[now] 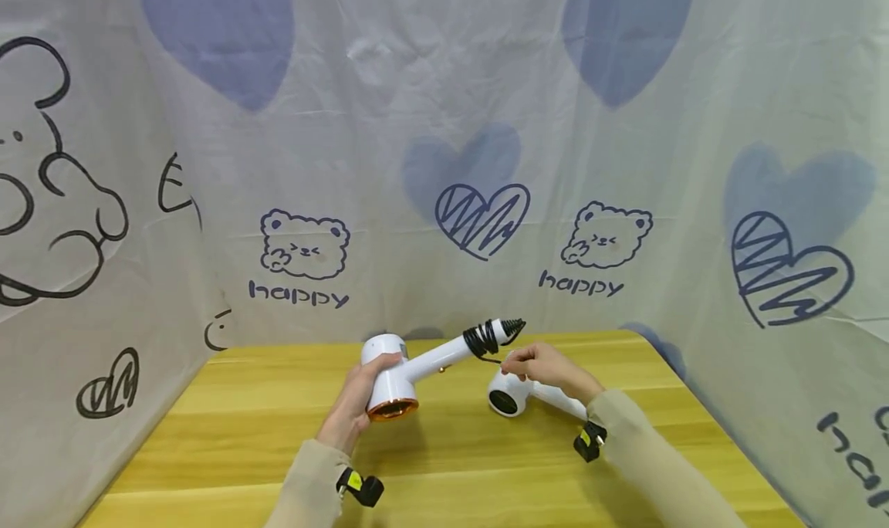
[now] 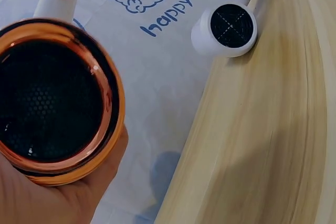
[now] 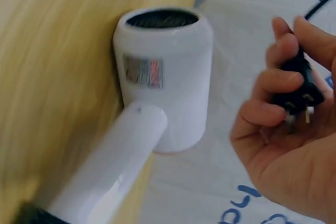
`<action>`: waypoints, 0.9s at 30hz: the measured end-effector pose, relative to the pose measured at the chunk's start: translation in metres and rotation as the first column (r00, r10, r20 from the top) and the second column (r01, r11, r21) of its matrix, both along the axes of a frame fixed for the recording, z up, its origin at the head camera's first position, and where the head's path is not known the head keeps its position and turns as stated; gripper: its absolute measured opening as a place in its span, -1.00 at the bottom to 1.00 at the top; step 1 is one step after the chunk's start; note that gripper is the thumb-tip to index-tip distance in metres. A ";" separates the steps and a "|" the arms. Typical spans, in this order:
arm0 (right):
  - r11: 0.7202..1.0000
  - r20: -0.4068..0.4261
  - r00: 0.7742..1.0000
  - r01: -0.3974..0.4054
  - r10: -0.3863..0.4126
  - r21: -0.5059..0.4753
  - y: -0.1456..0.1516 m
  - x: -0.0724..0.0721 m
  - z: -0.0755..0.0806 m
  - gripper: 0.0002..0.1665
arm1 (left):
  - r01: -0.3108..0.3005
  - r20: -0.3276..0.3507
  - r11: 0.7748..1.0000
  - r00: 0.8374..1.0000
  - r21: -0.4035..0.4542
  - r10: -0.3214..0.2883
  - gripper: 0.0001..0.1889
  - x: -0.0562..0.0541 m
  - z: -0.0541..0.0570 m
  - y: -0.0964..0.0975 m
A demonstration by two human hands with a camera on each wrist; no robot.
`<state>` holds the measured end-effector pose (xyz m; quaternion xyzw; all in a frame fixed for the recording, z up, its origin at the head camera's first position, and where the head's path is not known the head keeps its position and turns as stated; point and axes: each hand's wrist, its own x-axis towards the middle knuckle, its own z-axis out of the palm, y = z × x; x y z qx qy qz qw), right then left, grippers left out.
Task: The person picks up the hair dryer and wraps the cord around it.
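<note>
My left hand (image 1: pixel 354 404) grips the barrel of a white hair dryer (image 1: pixel 437 360) with a copper-coloured rim, held up over the table. Its handle points up to the right, and a black cord (image 1: pixel 481 340) is wound round the handle's end. In the right wrist view, my right hand (image 3: pixel 283 145) curls its fingers round the black two-pin plug (image 3: pixel 299 85) of that cord. A short stretch of cord runs from the wound turns to these fingers. Below the right hand, a second white hair dryer (image 1: pixel 510 393) lies on the table, its handle partly hidden by the right arm.
The wooden table (image 1: pixel 229 435) has a light yellow grain. Behind it and at both sides hangs a pale cloth (image 1: pixel 389 281) printed with hearts and bears. Each wrist wears a small black camera (image 1: pixel 361 488).
</note>
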<state>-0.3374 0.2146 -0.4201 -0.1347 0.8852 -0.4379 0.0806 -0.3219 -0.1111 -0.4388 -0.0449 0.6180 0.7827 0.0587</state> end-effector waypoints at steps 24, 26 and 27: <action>0.952 -0.305 0.948 0.006 0.092 0.305 -0.025 0.006 0.037 -0.94 | 0.133 -0.125 0.892 0.971 -0.432 -0.206 -0.20 0.005 0.011 -0.007; 0.953 -0.313 0.946 0.018 0.081 0.301 -0.027 0.007 0.037 -0.95 | 0.107 -0.143 0.876 0.970 -0.471 -0.195 -0.19 0.006 0.011 -0.005; 0.953 -0.319 0.945 0.025 0.076 0.301 -0.028 0.007 0.037 -0.95 | 0.095 -0.150 0.869 0.970 -0.485 -0.190 -0.19 0.006 0.010 -0.004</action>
